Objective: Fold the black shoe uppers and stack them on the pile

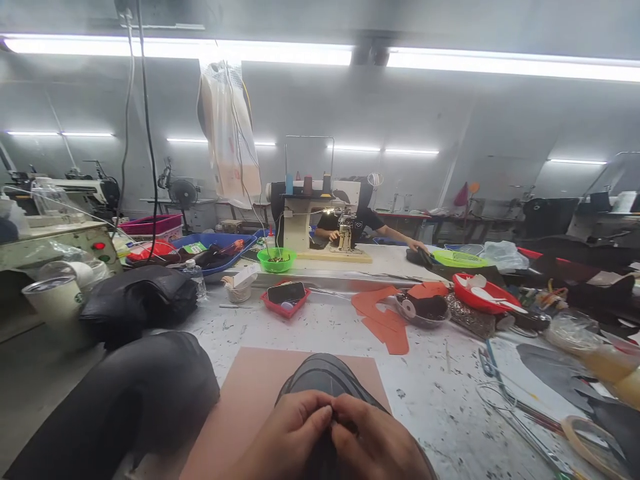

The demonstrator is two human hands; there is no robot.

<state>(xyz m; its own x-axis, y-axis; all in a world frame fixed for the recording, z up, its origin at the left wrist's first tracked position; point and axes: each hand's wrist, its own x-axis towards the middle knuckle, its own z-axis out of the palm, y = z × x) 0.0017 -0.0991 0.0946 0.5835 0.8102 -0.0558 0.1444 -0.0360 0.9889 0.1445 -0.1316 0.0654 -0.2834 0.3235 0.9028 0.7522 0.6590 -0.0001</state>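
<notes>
A black shoe upper (325,375) lies in front of me on a pinkish board (237,400), its rounded end facing away. My left hand (295,430) and my right hand (375,437) meet over it, thumbs and fingertips pinched together near its middle. The fingers press on the black material; whether something small sits between them is hidden. On my left, an arched stack of black pieces (165,380) rests beside the board. Another black bundle (140,297) lies behind that stack.
A red tray with a phone (286,293), orange cut pieces (383,317), a bowl (425,310) and a red basin (485,293) stand beyond the board. A tape roll (593,437) lies right. A co-worker (373,227) sits behind a sewing machine (300,227).
</notes>
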